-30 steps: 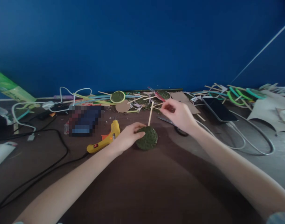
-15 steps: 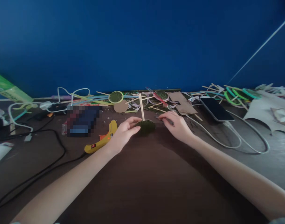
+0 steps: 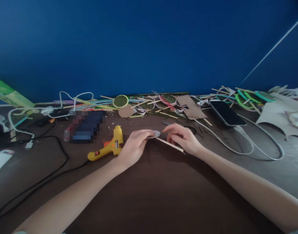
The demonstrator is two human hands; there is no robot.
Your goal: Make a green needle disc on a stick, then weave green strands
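My left hand pinches the edge of a small round disc, whose pale grey face now shows. From the disc a thin wooden stick slants down to the right, passing in front of my right hand. That hand is close to the disc, with its index finger stretched towards it and the other fingers bent. I see nothing held in it. Behind it on the table lies a pointed metal tip, the rest partly hidden. A yellow glue gun lies beside my left wrist.
Along the blue wall lie green-faced discs, a cardboard piece, sticks and coloured strips. A phone with a white cable is at right. Black cords cross the left side, near a pixelated box.
The disc has been turned over from its dark green face to its grey one. Its stick swung from pointing up and away to pointing down right. My right hand moved slightly nearer.
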